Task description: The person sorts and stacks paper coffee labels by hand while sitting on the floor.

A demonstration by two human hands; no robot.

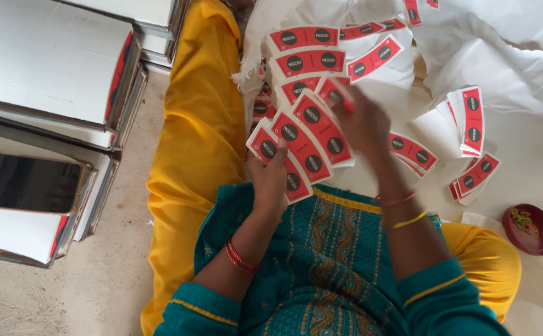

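My left hand [270, 177] grips a fanned bunch of red curved paper cutouts [302, 140] with black round marks, held over my lap. My right hand [362, 121] is just right of the fan, blurred, its fingers pinched on the edge of one red cutout near the top of the fan. More of the same red cutouts [309, 61] lie in overlapping rows on the white sheet [520, 130] beyond my hands. A small stack of them [467, 118] lies to the right, and another pair [476, 177] sits below it.
A dark red bowl [531, 229] holding rubber bands sits at the right on the sheet. Stacks of large white boards with red edges [47, 68] stand on the concrete floor [66, 292] at the left. My yellow-clad legs [190, 143] flank the work area.
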